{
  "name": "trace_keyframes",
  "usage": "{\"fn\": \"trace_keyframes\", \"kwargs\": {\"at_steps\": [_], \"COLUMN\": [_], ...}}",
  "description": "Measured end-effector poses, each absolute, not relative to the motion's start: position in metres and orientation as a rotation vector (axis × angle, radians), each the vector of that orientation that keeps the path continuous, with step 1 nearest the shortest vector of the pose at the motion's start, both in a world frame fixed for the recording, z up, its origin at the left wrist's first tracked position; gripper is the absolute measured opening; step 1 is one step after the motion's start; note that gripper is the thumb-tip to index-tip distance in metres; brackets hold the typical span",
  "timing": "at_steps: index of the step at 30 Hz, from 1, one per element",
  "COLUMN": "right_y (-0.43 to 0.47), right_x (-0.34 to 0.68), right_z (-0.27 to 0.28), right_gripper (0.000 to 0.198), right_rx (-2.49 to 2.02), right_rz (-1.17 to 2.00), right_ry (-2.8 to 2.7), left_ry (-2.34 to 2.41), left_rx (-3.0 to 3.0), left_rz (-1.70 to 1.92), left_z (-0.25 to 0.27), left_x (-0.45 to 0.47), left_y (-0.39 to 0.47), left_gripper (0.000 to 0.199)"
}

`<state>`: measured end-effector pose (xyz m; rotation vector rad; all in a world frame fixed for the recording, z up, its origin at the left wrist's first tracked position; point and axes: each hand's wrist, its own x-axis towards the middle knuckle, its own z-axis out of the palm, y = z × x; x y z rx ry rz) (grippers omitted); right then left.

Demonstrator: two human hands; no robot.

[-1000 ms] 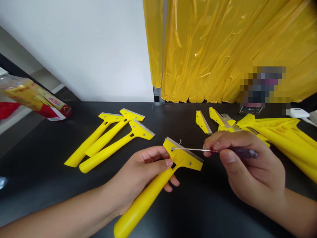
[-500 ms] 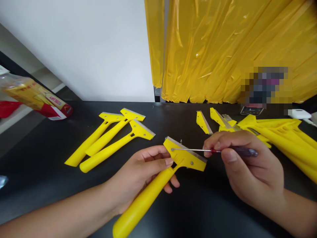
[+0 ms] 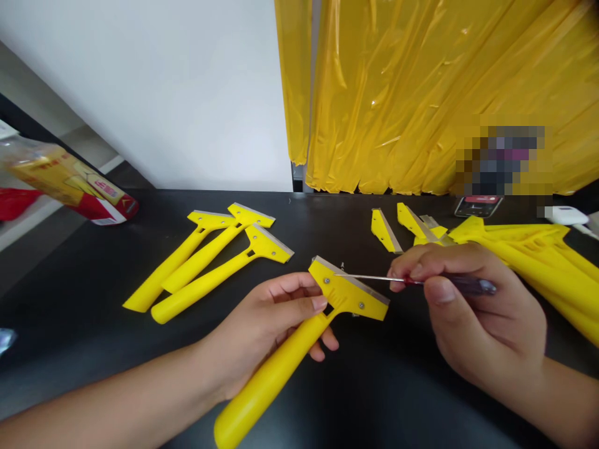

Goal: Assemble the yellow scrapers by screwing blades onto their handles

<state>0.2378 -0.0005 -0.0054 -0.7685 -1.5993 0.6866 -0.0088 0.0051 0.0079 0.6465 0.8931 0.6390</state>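
My left hand (image 3: 271, 327) is closed around the neck of a yellow scraper (image 3: 276, 377), thumb on top near the square hole, handle pointing down towards me. The scraper's head carries a metal blade along its far edge and two screws on its face. In my right hand (image 3: 482, 324) is a thin screwdriver (image 3: 369, 277) with a dark see-through handle and a red collar, held nearly level. Its tip is over the scraper's head, just right of the left screw; whether it touches the plastic I cannot tell.
Three yellow scrapers (image 3: 210, 274) lie overlapping on the black table (image 3: 154, 368) to the left. At right are loose blade heads (image 3: 384, 232) and several yellow handles (image 3: 519, 243), partly behind my right hand. A bottle (image 3: 70, 181), a phone (image 3: 477, 207) and a white case (image 3: 567, 215) stand farther out.
My right hand has drawn back to the right, so the screwdriver's tip has come off the left screw. The left hand and scraper have barely moved.
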Motion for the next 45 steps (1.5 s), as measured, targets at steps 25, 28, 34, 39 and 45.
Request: {"fn": "trace_keyframes", "kwargs": {"at_steps": [25, 28, 34, 39, 45], "right_y": [-0.005, -0.008, -0.017, -0.027, -0.026], "right_x": [0.233, 0.229, 0.222, 0.219, 0.224], "right_z": [0.032, 0.046, 0.061, 0.068, 0.066], "right_gripper": [0.014, 0.012, 0.005, 0.023, 0.010], "right_rx": [-0.789, -0.851, -0.933, -1.049, -1.039], "right_rz": [0.475, 0.357, -0.097, 0.041, 0.669], "right_ry": [-2.082, -2.250, -2.374, -2.420, -2.182], "left_ry": [0.903, 0.909, 0.921, 0.927, 0.909], "left_rx": [0.819, 0.839, 0.874, 0.882, 0.896], "left_rz": [0.627, 0.607, 0.612, 0.653, 0.651], "left_z": [-0.003, -0.003, -0.004, -0.005, -0.002], "left_x": [-0.009, -0.009, -0.008, -0.008, -0.009], "left_y": [0.000, -0.002, -0.004, -0.005, -0.004], "left_gripper": [0.017, 0.017, 0.020, 0.021, 0.022]}}
